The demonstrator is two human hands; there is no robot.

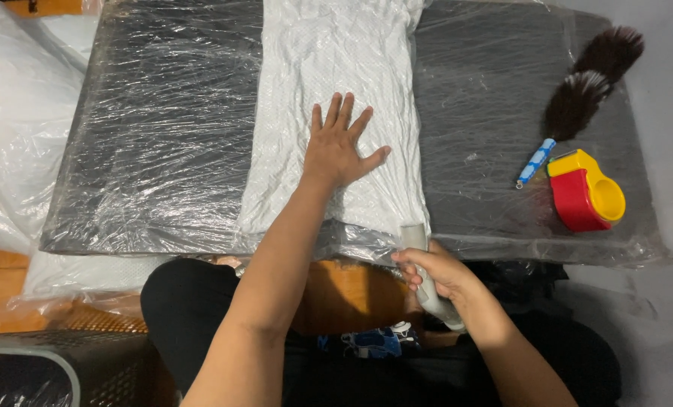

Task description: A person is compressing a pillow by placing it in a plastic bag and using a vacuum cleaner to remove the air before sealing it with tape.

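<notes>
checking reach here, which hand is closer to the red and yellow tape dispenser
Right. The right hand, gripping a grey handheld tool, is below-left of the tape dispenser. The left hand lies flat on the white fabric, farther left.

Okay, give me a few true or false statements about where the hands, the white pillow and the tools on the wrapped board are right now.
1. The left hand lies flat on the white pillow. True.
2. The right hand is empty. False: it grips a pale grey handheld tool.
3. The red and yellow tape dispenser sits on the pillow. False: it rests on the plastic-wrapped dark board, right of it.
4. A dark feather duster lies by the dispenser. True.
</notes>
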